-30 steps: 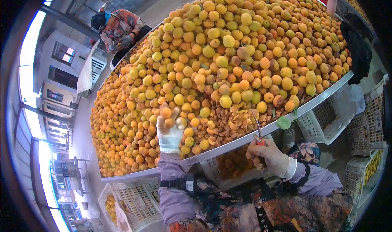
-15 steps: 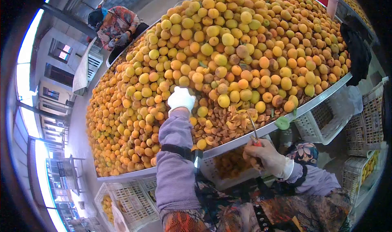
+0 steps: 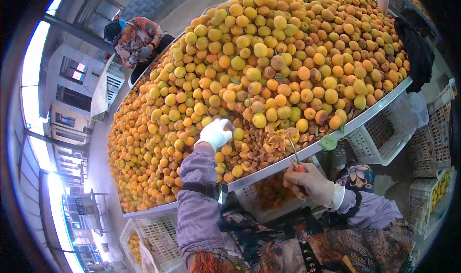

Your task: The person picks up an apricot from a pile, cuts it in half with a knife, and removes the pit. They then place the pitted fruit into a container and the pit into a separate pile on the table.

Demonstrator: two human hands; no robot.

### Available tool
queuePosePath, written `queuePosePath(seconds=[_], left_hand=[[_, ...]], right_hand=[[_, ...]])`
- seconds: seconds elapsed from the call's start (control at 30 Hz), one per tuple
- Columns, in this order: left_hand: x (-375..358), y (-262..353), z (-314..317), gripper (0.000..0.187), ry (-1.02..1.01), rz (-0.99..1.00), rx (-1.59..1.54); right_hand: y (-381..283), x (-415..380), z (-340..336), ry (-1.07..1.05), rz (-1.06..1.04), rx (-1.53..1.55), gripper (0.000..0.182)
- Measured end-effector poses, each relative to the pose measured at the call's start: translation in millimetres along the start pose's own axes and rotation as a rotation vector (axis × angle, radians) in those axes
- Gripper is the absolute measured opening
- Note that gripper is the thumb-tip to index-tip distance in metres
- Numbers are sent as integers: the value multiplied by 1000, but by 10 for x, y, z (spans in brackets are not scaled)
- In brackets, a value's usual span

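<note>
A large heap of yellow-orange fruit (image 3: pixel 269 57) lies on a metal-edged table (image 3: pixel 283 163). My left hand (image 3: pixel 216 133), in a white glove, is at the heap's near slope with its fingers curled round a fruit (image 3: pixel 227 124), partly hidden. My right hand (image 3: pixel 309 181), in a pale glove, is closed round the reddish handle of a thin curved knife (image 3: pixel 293 147), whose blade points up over the table edge. Between the hands lie split fruit pieces and brown pits (image 3: pixel 261 145).
A person (image 3: pixel 136 40) sits at the far left side of the heap. White plastic crates (image 3: pixel 156 239) stand below the left edge, and more crates (image 3: pixel 379 138) at the right. Black cloth (image 3: pixel 415 49) hangs at the right corner.
My left hand has drawn back a little toward me, and a fruit now shows at its fingers. My right hand still holds the knife in nearly the same place. The view has shifted slightly.
</note>
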State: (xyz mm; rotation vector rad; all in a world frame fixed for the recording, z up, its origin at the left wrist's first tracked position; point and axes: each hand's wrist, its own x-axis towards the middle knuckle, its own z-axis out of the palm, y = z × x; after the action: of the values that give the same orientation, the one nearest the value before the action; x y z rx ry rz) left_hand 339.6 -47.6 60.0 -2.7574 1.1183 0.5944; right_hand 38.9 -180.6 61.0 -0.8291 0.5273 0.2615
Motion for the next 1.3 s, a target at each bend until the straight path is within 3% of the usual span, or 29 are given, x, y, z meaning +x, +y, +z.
queuePosePath(seconds=[0.1, 0.17, 0.3, 0.43, 0.67, 0.73, 0.77, 0.83, 0.87, 0.9, 0.97, 1.03, 1.13, 1.3], left_hand=[[46, -59, -37, 52, -25, 46, -133], [139, -97, -60, 55, -259, -35, -99], [65, 20, -39, 54, -291, -62, -104], [-102, 21, 58, 54, -208, 36, -43], [-238, -158, 387, 53, -5, 111, -412], [-340, -86, 290, 44, -3, 70, -736], [-395, -76, 213, 44, -4, 70, -735], [-540, -144, 34, 34, 178, -114, -1130], [-478, -359, 145, 28, 409, 90, -1023], [-511, -459, 129, 23, 439, 59, -929], [-637, -526, 234, 21, 570, 79, -376], [-762, -336, 200, 22, 451, -7, -178], [-732, -226, 305, 26, 472, -31, -179], [-533, -93, 396, 31, 413, -148, 149]], right_hand=[[40, 43, 16, 7, 2, -16, 13], [96, 84, -37, -10, -25, -16, 13], [-8, 22, -2, 5, -39, -1, 16], [-4, 38, -7, -5, -46, 5, 13], [63, 81, -3, -7, -39, -25, 14], [49, 72, 3, -4, -50, -26, 15], [28, 53, 13, 5, -51, -23, 15], [30, 31, 12, 17, -42, -13, 14], [22, 29, 5, 15, -35, -26, 15], [17, 30, -2, 11, -29, -42, 15], [38, 54, -23, 2, -25, -58, 15], [40, 66, -12, -6, -23, -72, 15], [39, 53, 8, -30, -8, -29, 15], [29, 49, 12, 5, -32, -55, 14]])
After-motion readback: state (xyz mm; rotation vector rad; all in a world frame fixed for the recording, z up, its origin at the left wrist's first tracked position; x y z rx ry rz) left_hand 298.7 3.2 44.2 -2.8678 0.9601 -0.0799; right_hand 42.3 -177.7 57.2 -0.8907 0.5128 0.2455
